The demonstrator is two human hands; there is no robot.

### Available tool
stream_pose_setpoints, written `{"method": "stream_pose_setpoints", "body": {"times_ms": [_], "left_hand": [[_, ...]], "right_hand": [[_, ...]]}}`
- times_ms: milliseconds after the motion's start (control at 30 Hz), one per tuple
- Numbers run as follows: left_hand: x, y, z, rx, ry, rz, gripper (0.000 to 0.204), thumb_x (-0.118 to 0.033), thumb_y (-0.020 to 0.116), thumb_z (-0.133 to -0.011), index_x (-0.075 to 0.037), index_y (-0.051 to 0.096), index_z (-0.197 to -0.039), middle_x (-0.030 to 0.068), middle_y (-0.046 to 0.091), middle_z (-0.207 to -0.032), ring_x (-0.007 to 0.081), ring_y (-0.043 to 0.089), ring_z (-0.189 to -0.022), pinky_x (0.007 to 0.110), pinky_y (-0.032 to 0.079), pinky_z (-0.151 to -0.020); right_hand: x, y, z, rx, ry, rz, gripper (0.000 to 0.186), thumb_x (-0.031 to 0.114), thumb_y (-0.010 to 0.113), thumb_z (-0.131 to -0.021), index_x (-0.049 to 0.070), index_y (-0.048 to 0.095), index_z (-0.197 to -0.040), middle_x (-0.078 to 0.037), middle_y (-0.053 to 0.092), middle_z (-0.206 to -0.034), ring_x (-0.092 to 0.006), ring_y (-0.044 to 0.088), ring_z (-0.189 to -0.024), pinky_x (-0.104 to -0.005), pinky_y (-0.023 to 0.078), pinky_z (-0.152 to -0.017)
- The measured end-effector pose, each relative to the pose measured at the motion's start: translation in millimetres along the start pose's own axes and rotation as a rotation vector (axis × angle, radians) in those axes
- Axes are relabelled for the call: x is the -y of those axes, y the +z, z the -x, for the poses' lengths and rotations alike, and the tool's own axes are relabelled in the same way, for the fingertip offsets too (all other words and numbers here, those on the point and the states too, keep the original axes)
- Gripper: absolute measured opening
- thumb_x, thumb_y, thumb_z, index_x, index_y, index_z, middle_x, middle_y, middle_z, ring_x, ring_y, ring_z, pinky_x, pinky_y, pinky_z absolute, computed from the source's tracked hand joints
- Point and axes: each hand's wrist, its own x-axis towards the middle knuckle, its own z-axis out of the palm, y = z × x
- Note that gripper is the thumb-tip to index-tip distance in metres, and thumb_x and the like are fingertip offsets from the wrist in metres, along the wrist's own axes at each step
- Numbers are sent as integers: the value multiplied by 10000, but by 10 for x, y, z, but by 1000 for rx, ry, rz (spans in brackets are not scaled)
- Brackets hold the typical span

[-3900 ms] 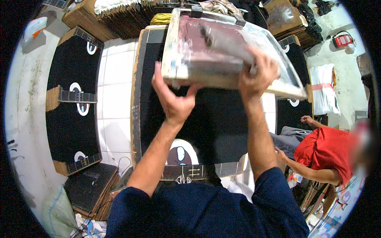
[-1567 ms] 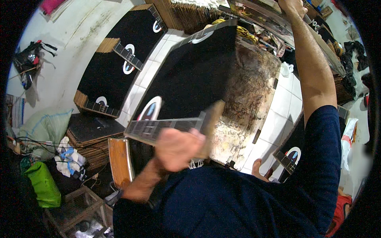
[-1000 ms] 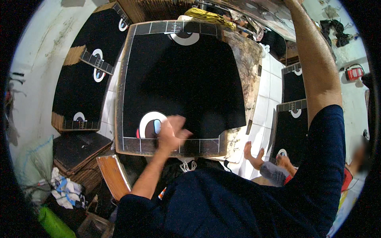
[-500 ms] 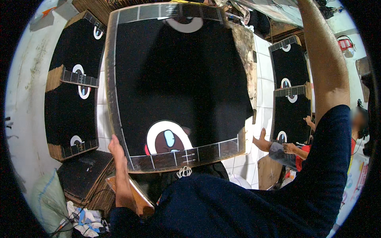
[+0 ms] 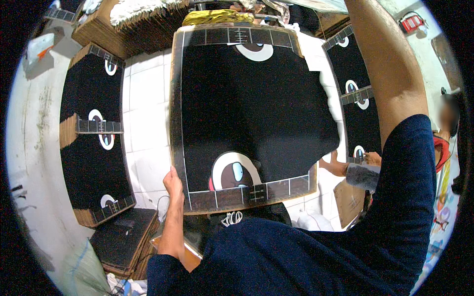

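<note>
A large flat board [image 5: 177,123] with clear, line-marked strips at its near and far ends fills the middle. A black fabric piece [image 5: 256,108] lies over it, printed with cartoon eyes at both ends. Its uneven right edge reaches out past the board. My left hand [image 5: 174,185] is closed on the board's left edge near the close corner, fingers partly hidden. My right arm [image 5: 387,59] is raised along the right side and runs out at the top, so my right hand is out of sight.
Similar black printed boards lie in stacks on the left [image 5: 94,163] and right [image 5: 363,118]. Brown sheets [image 5: 143,39] are piled at the back. Dark boards [image 5: 123,237] sit near left. A co-worker's hand [image 5: 373,158] and bare foot [image 5: 333,164] are at the right.
The board has shifted right against the left stack, showing more floor tiles between them, and my left hand has moved with it. The wood beside the fabric's right edge no longer shows.
</note>
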Motion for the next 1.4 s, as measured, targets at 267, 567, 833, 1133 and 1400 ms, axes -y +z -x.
{"method": "stream_pose_setpoints", "body": {"times_ms": [267,567,833,1133,1400], "left_hand": [[-410,-290,378,160,414,-604,477,-346,882,-808,-10,671,-1072,167,758,-986,316,726,-904,438,546,-847],[-468,-246,407,127,348,-661,545,-435,889,-769,-17,670,-1040,188,758,-942,384,730,-904,472,548,-819],[-540,-192,409,97,330,-685,580,-397,898,-764,-6,629,-1099,211,742,-1000,383,717,-947,472,541,-844],[-501,-170,401,67,276,-718,790,-432,911,-748,7,478,-1243,279,684,-1105,426,679,-1028,486,519,-914],[-232,-157,158,84,340,-769,766,-443,903,-743,35,521,-1202,272,563,-1267,423,562,-1189,453,468,-1001]], "right_hand": [[10,-5,-146,-9,10,32,527,424,747,-849,206,692,-1326,-159,712,-1275,-327,681,-1182,-442,538,-997],[73,52,-310,-48,-38,-20,477,392,764,-839,241,701,-1287,-134,706,-1288,-319,674,-1194,-434,532,-998],[61,-26,-294,-73,-92,-10,443,365,799,-824,228,730,-1239,-132,726,-1235,-317,681,-1166,-410,536,-988],[60,-81,-347,-82,-123,10,415,316,818,-809,175,750,-1193,-156,733,-1202,-332,682,-1141,-425,535,-972],[142,-211,-109,-84,-108,-31,418,310,796,-844,147,716,-1220,-147,691,-1269,-341,645,-1205,-435,517,-997]]}}
